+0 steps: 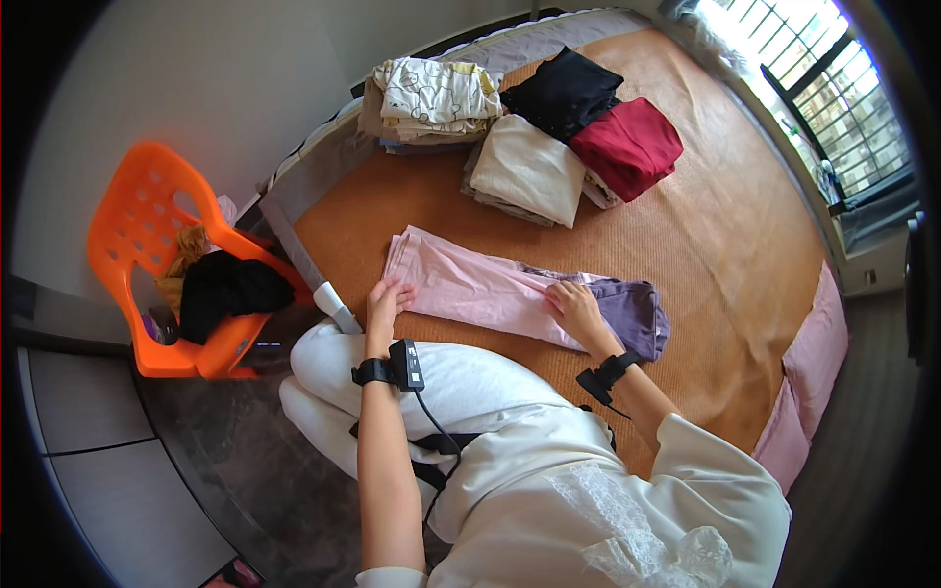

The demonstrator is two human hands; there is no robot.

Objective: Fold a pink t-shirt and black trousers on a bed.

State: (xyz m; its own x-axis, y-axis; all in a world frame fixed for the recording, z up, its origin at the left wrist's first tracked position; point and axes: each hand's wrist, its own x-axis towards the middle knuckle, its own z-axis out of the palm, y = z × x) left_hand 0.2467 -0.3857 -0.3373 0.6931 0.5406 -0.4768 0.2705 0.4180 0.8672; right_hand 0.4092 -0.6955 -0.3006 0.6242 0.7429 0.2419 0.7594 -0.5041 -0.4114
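A long folded pink garment (470, 283), perhaps trousers, lies in front of me on the brown woven bed mat (724, 242). Its right end is a dark purple section (634, 312), with a patterned strip showing along the upper edge. My left hand (388, 300) touches the lower left corner of the pink cloth; whether its fingers grip the edge is unclear. Near the purple section, my right hand (577, 312) pinches the pink fabric between curled fingers and thumb. Each wrist wears a black strap with a small cabled device.
Behind the garment stand folded stacks: printed white clothes (439, 92), black cloth (564, 92), cream cloth (528, 165) and red cloth (628, 151). An orange plastic chair (158, 198) at left holds black clothing (231, 290). Pink bedding (816, 360) lies along the right edge, below a barred window (845, 95).
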